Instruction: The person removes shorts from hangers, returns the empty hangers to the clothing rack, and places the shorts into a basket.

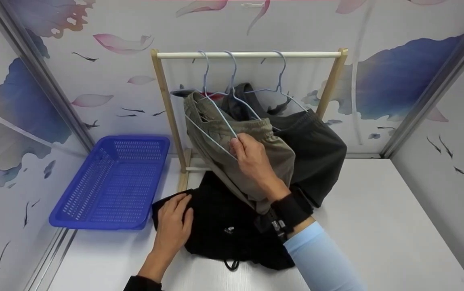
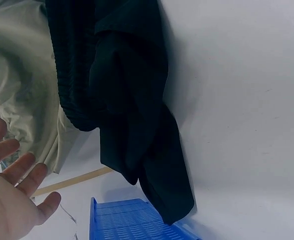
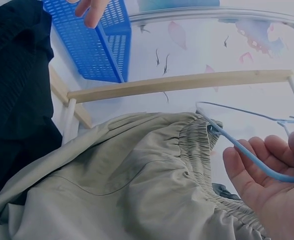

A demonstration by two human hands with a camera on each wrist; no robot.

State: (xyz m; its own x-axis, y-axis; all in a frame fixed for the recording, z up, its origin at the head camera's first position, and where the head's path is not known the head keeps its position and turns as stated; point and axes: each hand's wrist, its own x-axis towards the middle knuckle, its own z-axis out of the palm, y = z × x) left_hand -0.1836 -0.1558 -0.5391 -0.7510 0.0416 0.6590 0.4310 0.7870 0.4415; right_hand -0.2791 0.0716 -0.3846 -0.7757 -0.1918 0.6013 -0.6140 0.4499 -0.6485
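Note:
My right hand (image 1: pixel 252 159) grips the corner of a light blue wire hanger (image 3: pixel 259 162), its fingers curled round the wire. Khaki shorts (image 1: pixel 272 149) with an elastic waistband hang on that hanger, the wire running inside the waist. My left hand (image 1: pixel 173 220) has its fingers extended over the left part of a black garment (image 1: pixel 215 226) with a gathered waistband, lying on the table below. In the left wrist view the left fingers (image 2: pixel 32 177) are spread and hold nothing. The khaki shorts cover part of the black garment.
A wooden rack with a white rail (image 1: pixel 252 55) stands at the back and carries several garments on hangers, among them dark grey shorts (image 1: pixel 320 145) at the right. A blue plastic basket (image 1: pixel 106 223) sits left of the rack. Patterned panels enclose the white table (image 1: pixel 377 234).

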